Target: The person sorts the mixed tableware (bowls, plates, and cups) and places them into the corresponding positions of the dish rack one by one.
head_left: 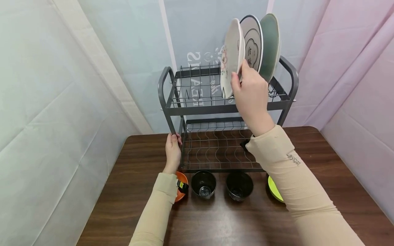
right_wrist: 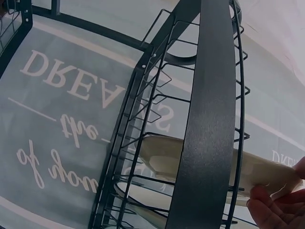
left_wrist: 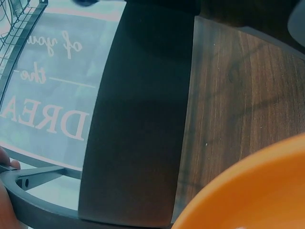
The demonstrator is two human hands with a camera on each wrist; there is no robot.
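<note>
My right hand [head_left: 253,94] pinches the rim of a white plate [head_left: 231,58] with a flower print, between thumb and fingers. The plate stands on edge in the top tier of a dark two-tier dish rack [head_left: 203,110]. Just right of it stand a dark-rimmed plate [head_left: 253,44] with printed characters and a green plate [head_left: 271,46]. Lower down, my left hand [head_left: 173,150] grips the rack's left post. In the right wrist view, fingertips [right_wrist: 267,210] touch the plate's underside [right_wrist: 262,171] beyond the rack's dark bar.
On the brown table [head_left: 209,225], before the rack, stand an orange bowl [head_left: 182,178], two black bowls [head_left: 204,184] [head_left: 239,186] and a lime-green dish [head_left: 275,189] partly hidden by my right sleeve. The lower wire tier [head_left: 215,147] sits just above the table. A light curtain hangs behind.
</note>
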